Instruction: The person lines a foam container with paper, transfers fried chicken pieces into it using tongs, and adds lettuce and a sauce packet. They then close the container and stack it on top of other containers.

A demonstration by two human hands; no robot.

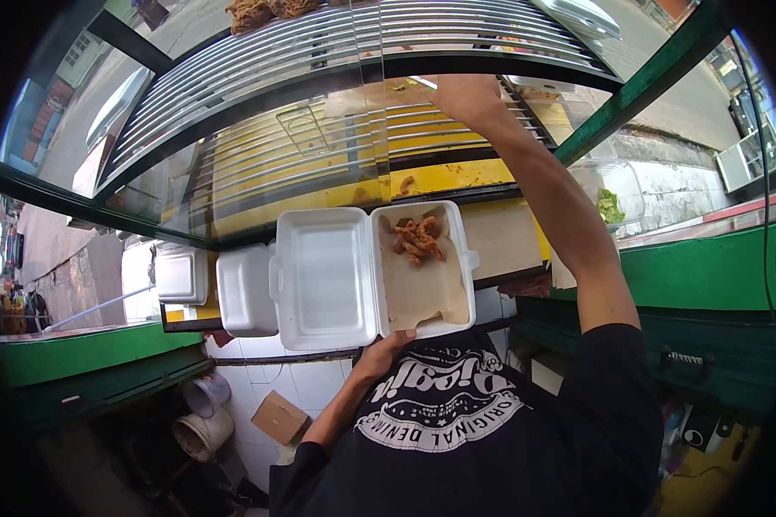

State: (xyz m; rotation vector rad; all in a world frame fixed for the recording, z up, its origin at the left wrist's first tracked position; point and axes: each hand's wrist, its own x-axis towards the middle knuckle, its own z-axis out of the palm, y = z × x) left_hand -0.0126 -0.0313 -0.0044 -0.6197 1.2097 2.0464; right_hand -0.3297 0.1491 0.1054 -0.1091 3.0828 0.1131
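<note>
An open white foam takeaway box (326, 276) lies in front of me, its lid side to the left. Brown paper (418, 297) lines the right half, and pieces of fried chicken (418, 239) sit at the top of it. My left hand (386, 351) grips the box's near edge, thumb on the rim. My right hand (470, 99) reaches into the glass case, above a brown board (388, 96). A thin pale strip (422, 83) shows beside its thumb. The shelf's dark front bar hides most of its fingers.
Larger fried chicken pieces (272, 12) rest on the slatted upper shelf (259, 73). Closed foam boxes (247, 291) stand at the left. Lettuce (610, 207) sits in a clear tub at the right. A green post (647, 84) slants beside my right arm. A cardboard box (280, 418) lies below.
</note>
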